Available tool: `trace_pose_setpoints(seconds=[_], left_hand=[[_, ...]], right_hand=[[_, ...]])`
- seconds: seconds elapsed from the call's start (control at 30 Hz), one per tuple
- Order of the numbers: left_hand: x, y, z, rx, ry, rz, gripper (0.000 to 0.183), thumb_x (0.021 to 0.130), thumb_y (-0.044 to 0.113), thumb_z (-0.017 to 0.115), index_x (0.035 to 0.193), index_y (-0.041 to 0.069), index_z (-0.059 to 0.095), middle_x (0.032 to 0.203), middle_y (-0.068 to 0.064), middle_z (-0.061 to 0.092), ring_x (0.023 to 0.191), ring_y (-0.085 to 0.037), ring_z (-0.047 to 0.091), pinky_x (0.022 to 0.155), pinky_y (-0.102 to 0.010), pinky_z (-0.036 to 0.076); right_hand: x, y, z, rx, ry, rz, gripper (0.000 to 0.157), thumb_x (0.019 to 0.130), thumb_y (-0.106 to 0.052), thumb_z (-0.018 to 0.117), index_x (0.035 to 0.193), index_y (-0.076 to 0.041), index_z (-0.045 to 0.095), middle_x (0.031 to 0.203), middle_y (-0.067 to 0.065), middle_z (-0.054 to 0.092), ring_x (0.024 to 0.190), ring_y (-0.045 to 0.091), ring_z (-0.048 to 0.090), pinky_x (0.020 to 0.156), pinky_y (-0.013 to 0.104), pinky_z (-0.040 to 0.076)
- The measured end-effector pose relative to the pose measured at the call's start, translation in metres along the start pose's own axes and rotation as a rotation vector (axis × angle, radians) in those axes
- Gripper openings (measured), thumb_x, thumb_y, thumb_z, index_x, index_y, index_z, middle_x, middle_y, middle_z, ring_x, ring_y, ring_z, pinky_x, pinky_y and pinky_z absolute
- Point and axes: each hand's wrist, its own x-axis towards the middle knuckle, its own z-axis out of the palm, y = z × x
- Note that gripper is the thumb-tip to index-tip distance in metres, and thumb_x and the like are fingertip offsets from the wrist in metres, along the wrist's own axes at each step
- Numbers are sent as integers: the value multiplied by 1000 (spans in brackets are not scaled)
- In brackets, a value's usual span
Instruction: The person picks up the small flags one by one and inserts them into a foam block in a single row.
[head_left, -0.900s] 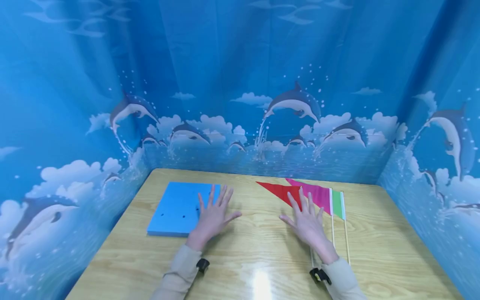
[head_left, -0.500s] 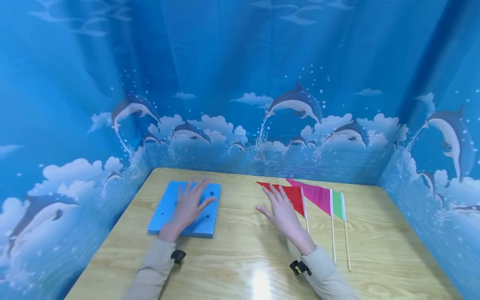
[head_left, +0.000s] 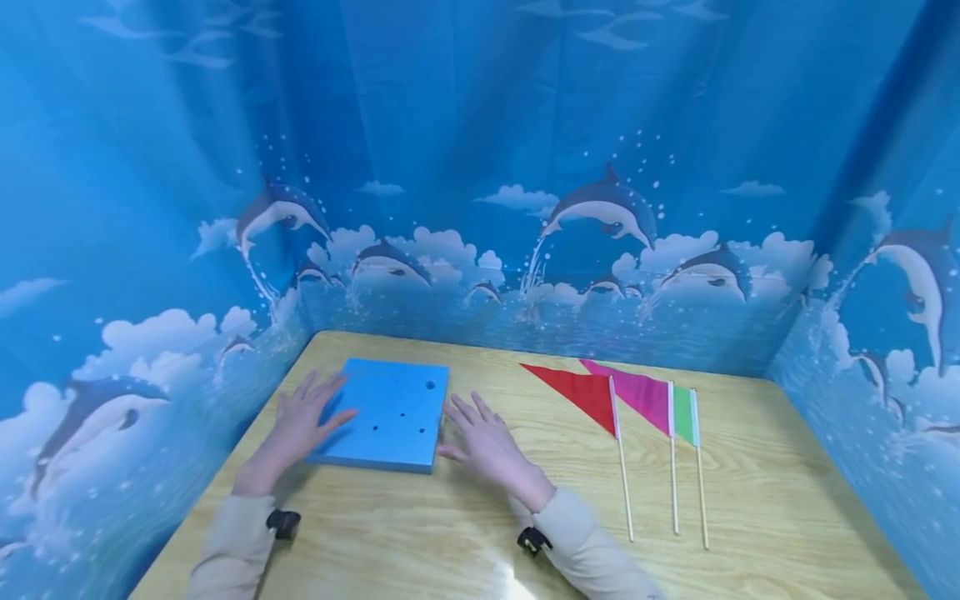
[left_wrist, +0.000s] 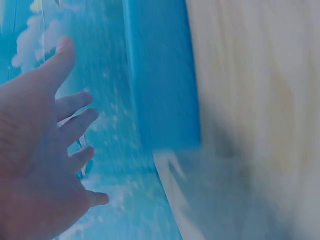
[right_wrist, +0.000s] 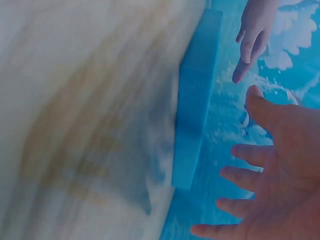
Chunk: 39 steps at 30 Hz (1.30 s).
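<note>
A flat blue board [head_left: 390, 408] with several small holes lies on the left half of the table. My left hand [head_left: 296, 425] is over its left edge, fingers spread, holding nothing. At its right edge is my right hand [head_left: 487, 442], fingers stretched out and also holding nothing. In the left wrist view the left hand [left_wrist: 40, 145] hangs beside the board's side face [left_wrist: 162, 75], with a gap between them. The right wrist view has the right hand [right_wrist: 280, 170] with spread fingers beside the board's thick edge [right_wrist: 195, 100].
To the right lie a red pennant flag [head_left: 581, 396], a magenta flag [head_left: 641, 396] and a green flag [head_left: 684, 415], their thin sticks toward the front. The wooden table [head_left: 420, 533] is enclosed behind and on both sides by a blue dolphin-print curtain [head_left: 465, 125].
Both hands have moved left: the left from the board's right part to its left edge, the right from above the red flag to the board's right edge. The flags stay put.
</note>
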Motion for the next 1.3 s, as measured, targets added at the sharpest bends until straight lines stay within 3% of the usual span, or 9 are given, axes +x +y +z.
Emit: trace_pose_setpoints(seconds=[0.17, 0.37, 0.77, 1.3], left_hand=[[-18, -13, -4, 11, -80, -41, 74, 88, 52, 52, 144, 9, 29, 148, -18, 27, 137, -43, 6, 97, -74, -2], [-25, -17, -1, 39, -112, -59, 73, 89, 53, 50, 143, 7, 32, 148, -19, 27, 135, -46, 10, 95, -75, 1], [-23, -2, 5, 52, -104, -36, 71, 88, 52, 51, 142, 8, 34, 147, -16, 31, 136, -44, 14, 96, -75, 3], [-10, 23, 20, 81, -124, 40, 70, 87, 49, 56, 140, 9, 37, 146, -14, 33, 135, -42, 18, 97, -74, 6]], right_hand=[[7, -13, 12, -23, -67, -24, 71, 87, -54, 50, 144, -18, 30, 151, 5, 23, 139, 33, 14, 102, 62, 27], [12, -22, 19, -51, -132, -4, 70, 87, -54, 48, 145, -19, 29, 152, 4, 21, 139, 33, 14, 104, 60, 26], [4, -13, 12, -66, -133, 28, 71, 86, -56, 50, 145, -22, 29, 152, 2, 22, 139, 33, 15, 103, 61, 26], [-17, 21, -2, 3, -144, 64, 71, 86, -53, 54, 145, -24, 29, 152, 0, 22, 140, 35, 12, 103, 64, 22]])
